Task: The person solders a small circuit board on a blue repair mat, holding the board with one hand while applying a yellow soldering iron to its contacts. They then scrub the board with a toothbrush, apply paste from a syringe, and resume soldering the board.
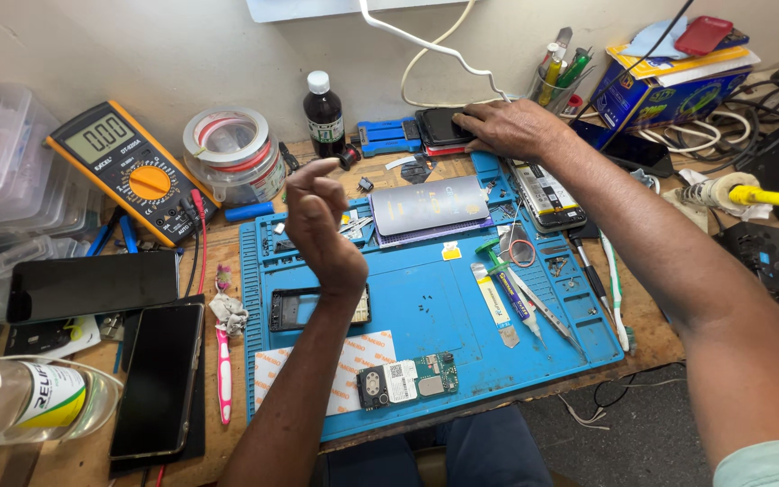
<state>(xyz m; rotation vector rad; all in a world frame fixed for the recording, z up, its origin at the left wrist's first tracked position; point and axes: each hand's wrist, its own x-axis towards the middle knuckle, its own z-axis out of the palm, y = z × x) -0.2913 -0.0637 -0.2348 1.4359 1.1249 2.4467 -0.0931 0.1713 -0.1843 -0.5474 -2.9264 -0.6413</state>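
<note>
Right hand (pixel 511 126) flat on dark phone (pixel 441 127), long axis toward wall

A yellow meter (pixel 128 171) at the back left shows a grey rectangular screen, and two dark phone screens (pixel 92 285) lie below it beside a clear bottle with a white and yellow label (pixel 50 395). A dark bottle with a white label (pixel 325 115) stands at the back centre. A blue and yellow box (pixel 669 90) sits at the back right, and the right hand (pixel 511 129) rests on a black phone screen (pixel 442 127).
</note>
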